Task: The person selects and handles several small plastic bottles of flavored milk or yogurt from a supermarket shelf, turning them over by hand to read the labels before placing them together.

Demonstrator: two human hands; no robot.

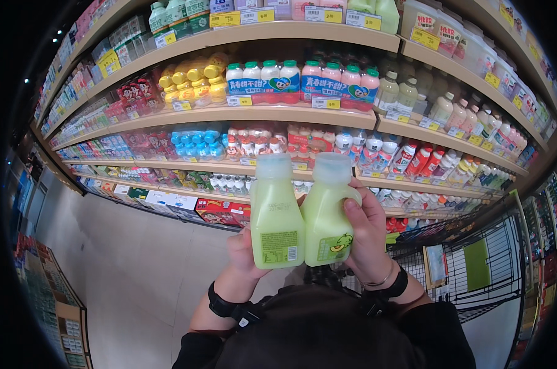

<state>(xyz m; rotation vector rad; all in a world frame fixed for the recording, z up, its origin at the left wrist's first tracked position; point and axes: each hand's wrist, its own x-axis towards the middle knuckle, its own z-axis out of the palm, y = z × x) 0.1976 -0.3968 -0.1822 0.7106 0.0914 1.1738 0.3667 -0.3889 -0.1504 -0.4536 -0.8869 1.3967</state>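
Two pale green plastic drink bottles with clear caps are held up side by side, upright and touching. My left hand [241,251] grips the left bottle [277,212] from its far side; most of those fingers are hidden behind it. A printed label block shows low on that bottle's face. The right bottle [327,212] is in my right hand [369,232], with the thumb over its side handle and the other fingers partly hidden. A small melon picture is on its lower front.
Curved-looking store shelves [229,120] stand ahead, packed with bottled drinks and price tags. Yellow-capped bottles [192,85] and white bottles with green caps [263,80] sit on one shelf. A wire shopping cart [438,261] stands at my right. Pale floor [149,264] lies at left.
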